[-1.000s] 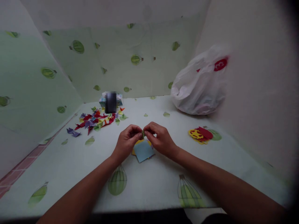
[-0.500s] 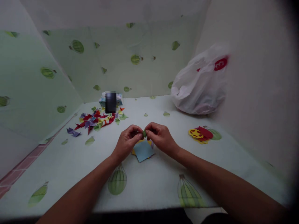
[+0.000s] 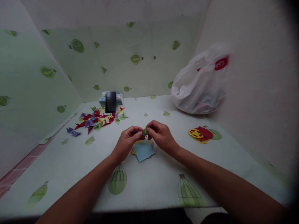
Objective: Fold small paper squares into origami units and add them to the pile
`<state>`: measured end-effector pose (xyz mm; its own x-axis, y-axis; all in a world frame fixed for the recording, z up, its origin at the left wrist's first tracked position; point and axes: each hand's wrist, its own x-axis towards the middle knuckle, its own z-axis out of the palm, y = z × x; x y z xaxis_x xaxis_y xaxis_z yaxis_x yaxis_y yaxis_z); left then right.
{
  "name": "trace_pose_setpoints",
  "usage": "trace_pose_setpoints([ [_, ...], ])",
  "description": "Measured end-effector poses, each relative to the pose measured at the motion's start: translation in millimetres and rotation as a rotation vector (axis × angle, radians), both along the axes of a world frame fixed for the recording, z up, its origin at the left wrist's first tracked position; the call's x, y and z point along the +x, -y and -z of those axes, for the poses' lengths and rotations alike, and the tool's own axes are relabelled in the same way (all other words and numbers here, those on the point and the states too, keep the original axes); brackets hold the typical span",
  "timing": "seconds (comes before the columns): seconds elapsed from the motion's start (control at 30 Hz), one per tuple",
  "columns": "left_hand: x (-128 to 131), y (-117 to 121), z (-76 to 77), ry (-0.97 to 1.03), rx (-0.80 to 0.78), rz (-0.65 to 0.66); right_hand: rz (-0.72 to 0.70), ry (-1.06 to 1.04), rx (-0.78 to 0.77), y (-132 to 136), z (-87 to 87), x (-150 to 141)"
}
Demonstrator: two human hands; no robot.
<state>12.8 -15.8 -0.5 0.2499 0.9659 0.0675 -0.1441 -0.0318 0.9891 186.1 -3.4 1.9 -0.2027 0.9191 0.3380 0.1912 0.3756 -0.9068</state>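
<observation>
A small folded piece of green paper (image 3: 145,132) is pinched between my two hands, with most of it hidden by fingers. My left hand (image 3: 129,139) grips it from the left with thumb and fingertips. From the other side, my right hand (image 3: 161,135) holds it between thumb and forefinger. Just below lies a stack of square paper sheets (image 3: 144,151), a light blue one on top, with yellow and purple edges showing underneath.
At the left lies a pile of folded paper cranes (image 3: 97,120) in several colours. Behind it stand a tissue box (image 3: 119,99) and a blurred dark object (image 3: 110,102). To the right are red and yellow paper cut-outs (image 3: 200,134) and a bulging white plastic bag (image 3: 198,85).
My right hand has risen slightly, and its fingers have shifted on the green paper, so a little more of it shows. Everything else stays in place.
</observation>
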Motion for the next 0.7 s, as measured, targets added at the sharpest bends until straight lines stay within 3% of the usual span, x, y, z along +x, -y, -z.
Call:
trace_pose_setpoints([
  [0.2, 1.7, 0.4, -0.1, 0.053, -0.06, 0.034, 0.0, 0.056, 0.077, 1.5, 1.0, -1.6],
  [0.4, 2.4, 1.2, -2.0, 0.024, -0.078, -0.091, 0.02, -0.013, 0.11, 2.4, 0.7, -2.5],
  [0.5, 3.1, 1.1, -2.3, 0.029, -0.082, -0.093, 0.016, 0.005, 0.143, 2.8, 2.1, -3.8],
  [0.7, 3.0, -0.4, 0.6, 0.028, -0.11, -0.061, -0.006, -0.012, 0.086, 1.1, 6.7, -4.8],
])
